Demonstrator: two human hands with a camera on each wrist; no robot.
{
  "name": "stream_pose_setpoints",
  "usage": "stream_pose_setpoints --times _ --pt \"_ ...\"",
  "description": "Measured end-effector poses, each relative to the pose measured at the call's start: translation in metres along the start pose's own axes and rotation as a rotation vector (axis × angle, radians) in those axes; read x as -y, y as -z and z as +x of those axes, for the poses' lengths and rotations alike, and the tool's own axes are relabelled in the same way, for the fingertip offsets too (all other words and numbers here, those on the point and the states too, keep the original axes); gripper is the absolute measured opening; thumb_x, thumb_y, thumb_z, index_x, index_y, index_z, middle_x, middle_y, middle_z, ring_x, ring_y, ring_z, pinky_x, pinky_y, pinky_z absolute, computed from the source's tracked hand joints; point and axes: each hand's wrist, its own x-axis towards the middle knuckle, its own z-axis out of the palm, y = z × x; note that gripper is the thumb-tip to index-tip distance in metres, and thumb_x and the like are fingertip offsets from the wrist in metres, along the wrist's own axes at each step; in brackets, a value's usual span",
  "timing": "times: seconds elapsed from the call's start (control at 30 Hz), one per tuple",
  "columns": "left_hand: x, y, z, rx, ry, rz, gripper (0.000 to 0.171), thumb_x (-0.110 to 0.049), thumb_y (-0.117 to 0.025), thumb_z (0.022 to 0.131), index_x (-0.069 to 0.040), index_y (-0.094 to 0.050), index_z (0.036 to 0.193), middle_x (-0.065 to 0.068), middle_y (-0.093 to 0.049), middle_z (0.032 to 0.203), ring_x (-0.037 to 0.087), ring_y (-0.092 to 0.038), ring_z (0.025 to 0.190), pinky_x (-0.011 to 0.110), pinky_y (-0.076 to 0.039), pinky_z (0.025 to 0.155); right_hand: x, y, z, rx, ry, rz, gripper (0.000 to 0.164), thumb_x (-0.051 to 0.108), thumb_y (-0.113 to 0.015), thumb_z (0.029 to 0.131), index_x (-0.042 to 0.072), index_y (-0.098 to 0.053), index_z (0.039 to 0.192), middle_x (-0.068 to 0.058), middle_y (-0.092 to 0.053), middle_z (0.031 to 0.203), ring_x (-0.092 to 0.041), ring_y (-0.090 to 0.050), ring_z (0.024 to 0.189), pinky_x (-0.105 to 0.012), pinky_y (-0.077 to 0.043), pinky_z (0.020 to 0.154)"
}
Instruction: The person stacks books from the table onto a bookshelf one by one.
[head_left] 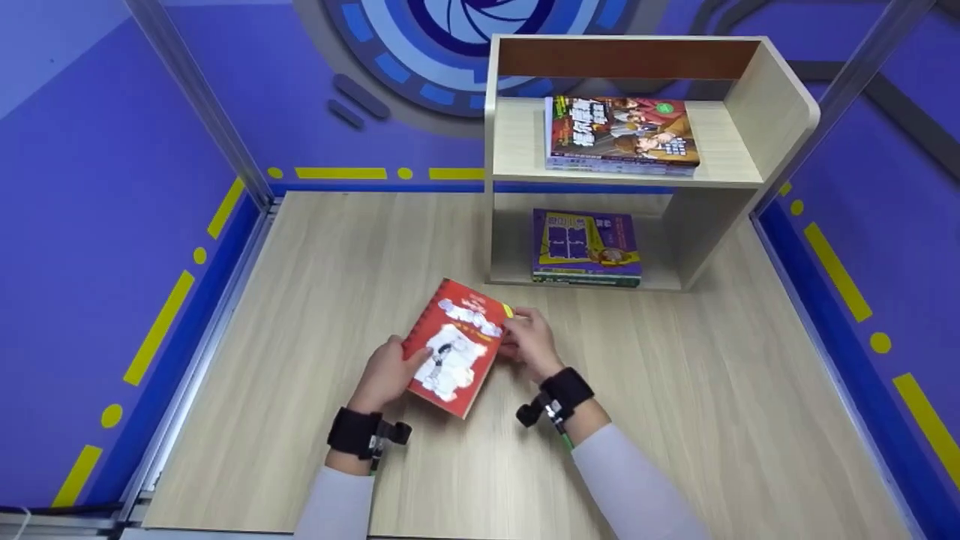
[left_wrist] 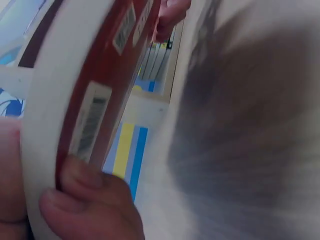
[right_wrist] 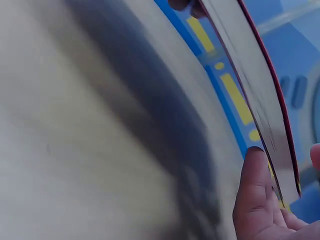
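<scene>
A red book (head_left: 457,349) with a white cartoon panel on its cover is held up over the table, tilted. My left hand (head_left: 386,373) grips its left lower side, the thumb on the front cover. In the left wrist view, fingertips (left_wrist: 85,185) of that hand press the back cover beside a barcode label. My right hand (head_left: 531,341) holds the book's upper right edge near a yellow corner mark. The right wrist view has its fingers (right_wrist: 255,190) behind the book, with the thumb at the frame's edge on the cover side.
A two-level wooden shelf (head_left: 489,157) stands at the back right of the table (head_left: 322,277). A stack of comic books (head_left: 622,131) lies on its upper level, and purple-topped books (head_left: 585,244) lie below. Blue walls (head_left: 97,225) enclose the table.
</scene>
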Motion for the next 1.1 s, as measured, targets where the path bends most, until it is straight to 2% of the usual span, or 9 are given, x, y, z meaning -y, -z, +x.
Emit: stream_pose_setpoints --times 0.1,0.23,0.43,0.63,0.83,0.93,1.1 --pt "-0.007 -0.008 -0.002 0.045 -0.017 -0.003 0.044 -0.042 -0.067 0.104 0.001 -0.063 0.113 0.010 -0.067 0.091 0.019 -0.062 0.080 0.029 -0.049 0.068 0.008 0.023 -0.006 0.012 0.003 -0.091 0.041 0.012 -0.064 0.103 -0.004 -0.055 0.140 -0.011 -0.067 0.105 -0.015 -0.070 0.072 -0.029 -0.063 0.061" --pt "-0.012 -0.017 -0.003 0.071 -0.059 0.011 0.043 -0.043 -0.067 0.104 -0.001 -0.065 0.111 0.008 -0.066 0.087 0.018 -0.060 0.078 0.029 -0.048 0.067 0.016 0.044 -0.014 0.107 0.011 -0.246 0.033 0.016 -0.064 0.104 0.000 -0.064 0.133 -0.012 -0.069 0.107 -0.019 -0.073 0.080 -0.031 -0.062 0.063" --pt "-0.022 -0.024 -0.001 0.098 -0.140 0.069 0.040 -0.045 -0.069 0.103 -0.006 -0.066 0.109 0.005 -0.063 0.083 0.018 -0.058 0.076 0.030 -0.047 0.068 0.024 0.061 -0.021 0.163 0.014 -0.439 0.036 0.026 -0.064 0.106 0.003 -0.065 0.134 -0.014 -0.073 0.110 -0.022 -0.075 0.088 -0.031 -0.063 0.066" --pt "-0.028 -0.030 -0.002 0.128 -0.185 0.093 0.038 -0.043 -0.068 0.103 -0.006 -0.067 0.110 0.004 -0.065 0.085 0.017 -0.058 0.076 0.030 -0.048 0.069 0.023 0.067 -0.025 0.143 0.055 -0.573 0.033 0.030 -0.064 0.105 0.003 -0.069 0.123 -0.014 -0.073 0.111 -0.018 -0.071 0.089 -0.027 -0.059 0.071" --pt "-0.032 -0.037 -0.009 0.155 -0.177 0.100 0.040 -0.043 -0.067 0.103 -0.004 -0.066 0.112 0.005 -0.065 0.086 0.016 -0.058 0.076 0.029 -0.048 0.068 0.020 0.065 -0.031 0.070 0.110 -0.640 0.028 0.033 -0.061 0.108 0.007 -0.069 0.114 -0.009 -0.071 0.099 -0.017 -0.066 0.083 -0.026 -0.053 0.067" --pt "-0.036 -0.039 -0.013 0.213 -0.162 0.114 0.044 -0.043 -0.067 0.104 -0.001 -0.063 0.117 0.006 -0.065 0.088 0.017 -0.060 0.077 0.029 -0.049 0.068 0.018 0.066 -0.031 0.047 0.149 -0.679 0.028 0.032 -0.058 0.110 0.006 -0.069 0.109 -0.008 -0.069 0.093 -0.016 -0.065 0.079 -0.025 -0.052 0.064" --pt "-0.046 -0.044 -0.011 0.367 -0.158 0.177 0.054 -0.047 -0.068 0.102 0.000 -0.057 0.125 0.008 -0.065 0.094 0.019 -0.062 0.082 0.033 -0.052 0.072 0.019 0.076 -0.028 0.018 0.164 -0.716 0.026 0.029 -0.059 0.110 0.005 -0.069 0.105 -0.007 -0.066 0.087 -0.016 -0.062 0.074 -0.026 -0.051 0.061"
